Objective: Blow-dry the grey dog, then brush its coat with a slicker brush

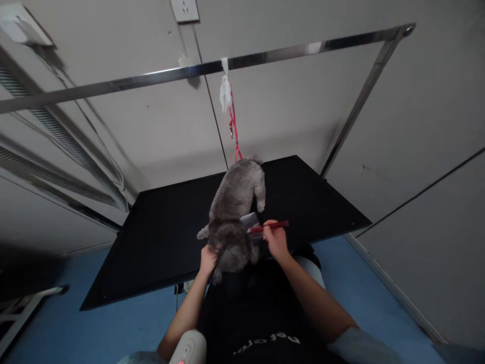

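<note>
A grey, short-clipped dog (237, 189) is on the black table (170, 222), its head toward me and close to my apron. My right hand (277, 240) is closed around the red handle of a slicker brush (270, 226). The pale brush head meets the coat by the dog's neck, on the right side. At the left side of the dog's head, my left hand (208, 260) grips the fur near the muzzle, its fingertips partly hidden. A pink lead (234, 119) hangs down to the dog's far end; whether it is fastened there I cannot tell.
A metal bar (273, 54) spans above the table, with a white cloth strip (225, 88) tied on it. Ribbed hoses (76, 144) run along the left wall. A white device (189, 348) is low in front of me. The floor (147, 323) is blue.
</note>
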`<action>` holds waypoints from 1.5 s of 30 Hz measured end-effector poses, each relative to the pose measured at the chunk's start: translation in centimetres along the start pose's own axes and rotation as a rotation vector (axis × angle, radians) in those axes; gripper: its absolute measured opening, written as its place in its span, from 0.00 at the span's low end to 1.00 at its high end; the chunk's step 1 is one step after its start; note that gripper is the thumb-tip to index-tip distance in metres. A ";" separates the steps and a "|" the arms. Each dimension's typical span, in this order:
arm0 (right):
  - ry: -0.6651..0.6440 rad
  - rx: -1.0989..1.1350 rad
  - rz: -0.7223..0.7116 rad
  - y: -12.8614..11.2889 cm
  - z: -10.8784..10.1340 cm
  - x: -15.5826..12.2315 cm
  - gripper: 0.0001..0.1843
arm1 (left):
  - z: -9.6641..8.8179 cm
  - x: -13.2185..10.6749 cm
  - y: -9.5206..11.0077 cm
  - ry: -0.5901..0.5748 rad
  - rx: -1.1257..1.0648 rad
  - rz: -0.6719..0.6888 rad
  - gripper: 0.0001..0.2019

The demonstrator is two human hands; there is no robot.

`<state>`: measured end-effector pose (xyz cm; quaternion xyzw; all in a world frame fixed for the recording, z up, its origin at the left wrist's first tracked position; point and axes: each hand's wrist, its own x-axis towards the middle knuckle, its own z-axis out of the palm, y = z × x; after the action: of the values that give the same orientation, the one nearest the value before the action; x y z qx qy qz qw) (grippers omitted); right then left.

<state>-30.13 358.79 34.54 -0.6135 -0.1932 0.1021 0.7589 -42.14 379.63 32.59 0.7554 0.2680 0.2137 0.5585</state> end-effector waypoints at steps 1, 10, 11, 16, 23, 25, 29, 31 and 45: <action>-0.076 -0.006 0.010 0.1 0.1 -0.2 0.15 | 0.2 -0.2 -0.1 -0.004 0.008 0.012 0.12; -0.125 -0.063 0.031 -0.5 -2.2 -0.4 0.16 | 1.7 -4.4 -1.1 0.092 0.132 0.086 0.17; -0.214 -0.066 0.037 -0.5 -2.2 -0.6 0.15 | 1.9 -4.8 -1.0 0.096 0.149 0.093 0.17; -0.054 -0.018 0.011 -0.8 -1.5 -0.2 0.14 | 2.8 -5.3 -0.8 0.106 0.144 0.074 0.17; -0.040 -0.058 0.039 -1.6 -1.3 0.6 0.09 | 3.0 -4.7 -1.5 0.104 0.142 0.064 0.19; 0.131 -0.088 -0.030 -1.9 -1.4 0.8 0.08 | 2.9 -4.8 -1.6 0.104 0.143 0.061 0.20; -0.190 -0.129 0.012 -1.4 -0.8 0.9 0.06 | 3.5 -5.1 -1.7 0.109 0.150 0.075 0.21; -0.128 -0.175 0.028 -1.1 -0.4 1.1 0.07 | 3.9 -5.2 -1.9 0.133 0.128 0.075 0.22; -0.146 -0.170 0.042 -1.8 -0.1 3.9 0.07 | 4.8 -5.7 -3.9 0.167 0.181 0.133 0.31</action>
<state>-26.75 359.84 36.89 -0.6706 -0.2429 0.1454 0.6856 -44.17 373.37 27.35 0.7984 0.2811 0.2873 0.4484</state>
